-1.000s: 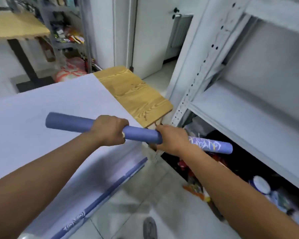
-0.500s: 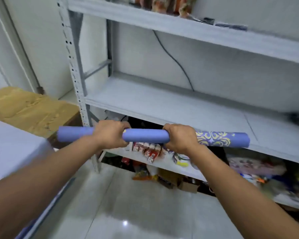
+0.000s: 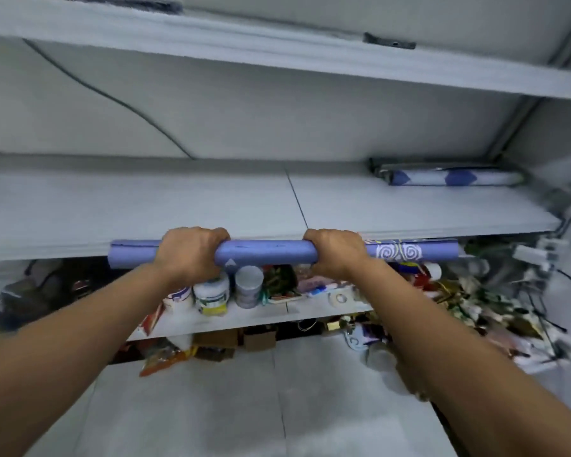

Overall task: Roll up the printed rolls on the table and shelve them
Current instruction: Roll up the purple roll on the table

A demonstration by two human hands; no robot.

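I hold a blue rolled-up printed roll (image 3: 264,253) level in front of me, with white swirl patterns near its right end. My left hand (image 3: 188,252) grips it left of the middle and my right hand (image 3: 335,253) grips it right of the middle, fingers curled over the top. The roll hangs at the front edge of a white metal shelf (image 3: 145,206). At the back right of that shelf lies another roll (image 3: 449,177), white with blue diamond shapes.
A dark cable (image 3: 112,97) runs down the wall behind the shelf. Another shelf board (image 3: 277,51) spans above. The lower shelf (image 3: 297,306) holds jars, tape and packets. Boxes and clutter sit on the tiled floor (image 3: 244,407) below and to the right.
I have turned from the table to face the shelving squarely. The roll in both hands has come up to the front edge of the middle shelf. The table has left the view.
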